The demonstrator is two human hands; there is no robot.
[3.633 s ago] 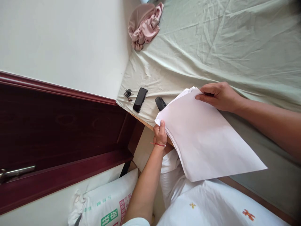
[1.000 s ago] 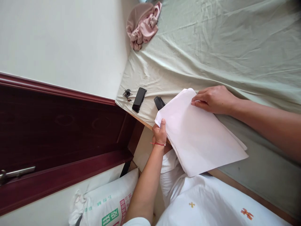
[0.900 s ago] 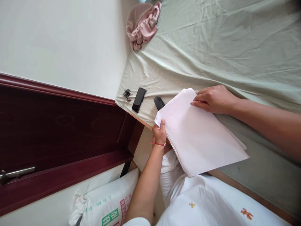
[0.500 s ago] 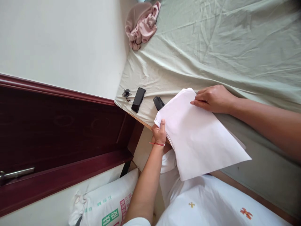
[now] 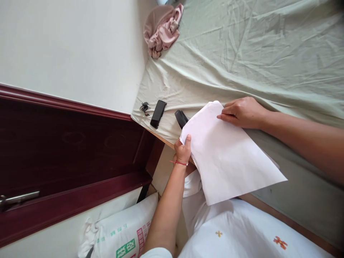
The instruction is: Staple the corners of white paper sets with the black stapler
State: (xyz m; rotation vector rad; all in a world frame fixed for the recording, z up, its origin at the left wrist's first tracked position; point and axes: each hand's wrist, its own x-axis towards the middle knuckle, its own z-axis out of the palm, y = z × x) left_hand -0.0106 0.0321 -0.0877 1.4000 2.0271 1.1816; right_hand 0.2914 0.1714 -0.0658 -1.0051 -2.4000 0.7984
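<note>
A small stack of white paper sheets (image 5: 228, 157) is held tilted over the bed's edge and my lap. My left hand (image 5: 183, 149) grips its left corner, thumb on top and the other fingers underneath. At the far right edge, my right hand (image 5: 242, 113) pinches the sheets between thumb and fingers. A black stapler-like object (image 5: 181, 117) lies on the bed just beyond the left corner, partly covered by the paper. Left of it rests a black phone-like device (image 5: 158, 113).
Keys (image 5: 144, 107) lie near the corner of the green bed sheet (image 5: 215, 64). A crumpled pink cloth (image 5: 162, 32) sits against the wall. On the left is a dark red door (image 5: 67, 143) with a metal handle (image 5: 21, 197). Below stands a white printed sack (image 5: 120, 229).
My left hand and the paper's left corner have shifted slightly to the right, uncovering a bit more of the black object. The right hand has hardly moved.
</note>
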